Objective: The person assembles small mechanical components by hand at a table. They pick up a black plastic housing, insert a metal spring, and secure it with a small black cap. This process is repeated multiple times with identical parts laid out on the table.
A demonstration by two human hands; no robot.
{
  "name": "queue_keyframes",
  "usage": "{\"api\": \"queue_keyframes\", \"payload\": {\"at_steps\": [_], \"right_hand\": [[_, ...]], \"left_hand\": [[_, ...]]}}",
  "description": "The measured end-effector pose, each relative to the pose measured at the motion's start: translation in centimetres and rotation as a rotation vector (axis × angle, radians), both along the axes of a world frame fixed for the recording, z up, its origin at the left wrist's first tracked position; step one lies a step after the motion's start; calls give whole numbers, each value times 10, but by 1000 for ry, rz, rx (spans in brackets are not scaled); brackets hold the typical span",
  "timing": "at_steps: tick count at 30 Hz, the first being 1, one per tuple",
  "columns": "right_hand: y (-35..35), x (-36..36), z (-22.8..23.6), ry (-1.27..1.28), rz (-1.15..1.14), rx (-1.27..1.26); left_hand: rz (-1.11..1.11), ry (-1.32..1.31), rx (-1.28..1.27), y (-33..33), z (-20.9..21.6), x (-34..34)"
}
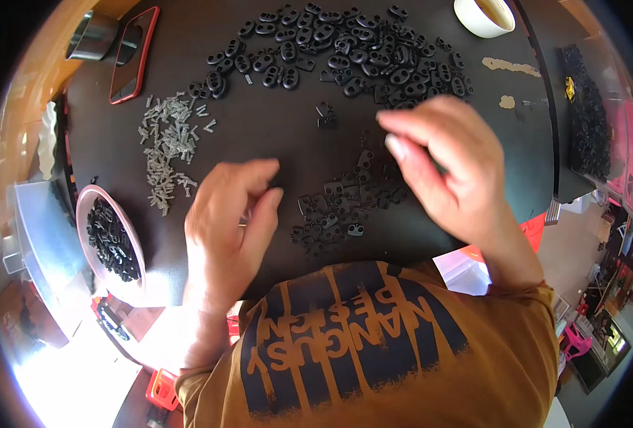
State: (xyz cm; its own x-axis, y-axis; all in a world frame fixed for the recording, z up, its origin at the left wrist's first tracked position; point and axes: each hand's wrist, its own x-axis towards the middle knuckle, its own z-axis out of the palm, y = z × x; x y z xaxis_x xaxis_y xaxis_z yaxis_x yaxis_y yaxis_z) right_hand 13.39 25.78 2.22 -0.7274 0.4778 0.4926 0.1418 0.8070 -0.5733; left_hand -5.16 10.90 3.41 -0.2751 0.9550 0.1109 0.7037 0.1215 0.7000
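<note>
My left hand (231,221) hovers over the dark table between a heap of small metal springs (170,128) and a loose pile of black two-hole plastic pieces (338,203). Its thumb and forefinger are apart with nothing visible between them; the other fingers curl under, partly hidden. To the right, my right hand (450,164) hangs above that pile's far right side. A gap shows between its thumb and forefinger, and I see nothing in it. Beyond both hands spreads a large heap of black oval cord lock bodies (323,32). A few small black pieces (325,115) lie by themselves between heap and pile.
At the left edge stands a pink-rimmed bowl (142,274) of black parts. A red-cased phone (132,57) and metal cup (92,36) are far left; a white bowl (482,20) is far right. A clear bin (619,178) of black parts stands beyond the right edge.
</note>
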Motion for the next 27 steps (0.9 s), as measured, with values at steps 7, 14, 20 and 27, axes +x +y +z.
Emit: {"api": "queue_keyframes", "payload": {"at_steps": [7, 14, 20, 27], "right_hand": [[33, -30, -6, -237, 9, 317], [38, -41, -5, -398, 36, 380], [28, -46, -2, -361, 60, 297], [4, -96, 4, -214, 226, 276]], "left_hand": [[66, -42, 199, -41, -20, 17], [106, -91, 219, -49, -27, 15], [36, -118, 306, -47, -29, 9], [21, -120, 360, -47, -28, 5]]}}
